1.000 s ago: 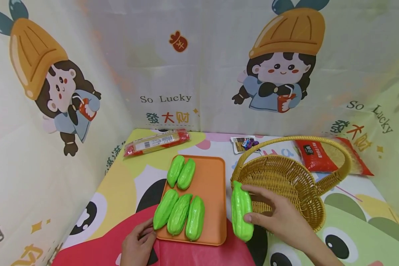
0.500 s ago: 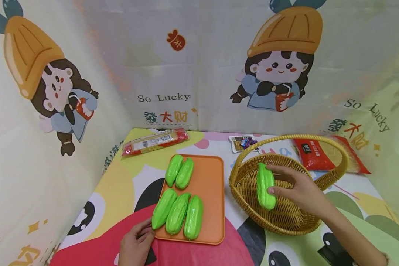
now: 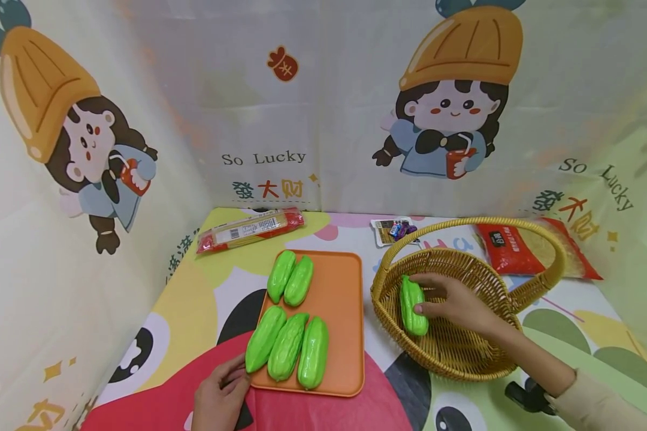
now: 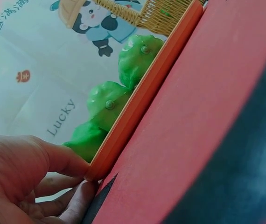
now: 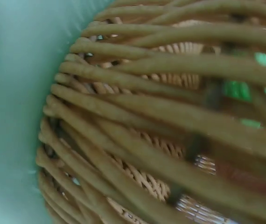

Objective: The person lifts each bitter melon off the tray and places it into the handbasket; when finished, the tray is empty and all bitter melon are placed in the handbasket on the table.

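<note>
Left hand: the left hand (image 3: 219, 398) is pinched on the near-left corner of the orange tray (image 3: 338, 335) — thumb above, fingers beneath.
Tray: five green gourds (image 3: 287, 346) are laid on it, three near, two far.
Right hand: right of the tray, the right hand (image 3: 453, 300) is curled round a sixth green gourd (image 3: 413, 305) inside the wicker basket (image 3: 458, 353).
Beyond the tray: a long noodle packet (image 3: 252, 229), a small snack packet (image 3: 393, 231) and a red bag (image 3: 523, 248) are set against the cartoon backdrop (image 3: 323, 108).
</note>
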The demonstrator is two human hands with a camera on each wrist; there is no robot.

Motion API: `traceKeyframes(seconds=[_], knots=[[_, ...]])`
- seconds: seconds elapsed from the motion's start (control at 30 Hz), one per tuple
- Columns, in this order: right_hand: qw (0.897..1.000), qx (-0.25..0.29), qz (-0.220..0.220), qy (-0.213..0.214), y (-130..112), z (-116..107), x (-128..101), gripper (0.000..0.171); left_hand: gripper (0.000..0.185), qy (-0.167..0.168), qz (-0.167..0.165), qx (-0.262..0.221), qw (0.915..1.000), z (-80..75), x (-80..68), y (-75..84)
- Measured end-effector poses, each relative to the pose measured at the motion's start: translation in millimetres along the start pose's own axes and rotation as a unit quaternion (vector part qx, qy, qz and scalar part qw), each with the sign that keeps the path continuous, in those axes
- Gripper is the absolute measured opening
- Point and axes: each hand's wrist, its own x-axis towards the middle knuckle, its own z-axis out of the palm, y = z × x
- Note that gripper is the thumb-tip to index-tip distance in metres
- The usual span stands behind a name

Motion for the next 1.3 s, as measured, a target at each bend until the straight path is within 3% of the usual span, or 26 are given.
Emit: traceKeyframes(seconds=[0.57, 1.13, 1.3], knots=[[0.999, 0.012, -0.001, -0.044, 4.3, 6.3, 6.1, 0.058, 0.039, 0.000, -0.012, 0.001, 0.9999, 0.5, 0.6, 0.8], [0.999, 0.030, -0.004, -0.044, 8.5, 6.6, 4.7, 0.058, 0.038, -0.003, -0.012, 0.007, 0.9999, 0.1, 0.5, 1.2], [1.000, 0.016, -0.001, -0.025, 3.2, 2.7, 3.2, 0.062, 0.038, -0.005, -0.010, 0.006, 0.9999, -1.0, -0.6, 2.0]])
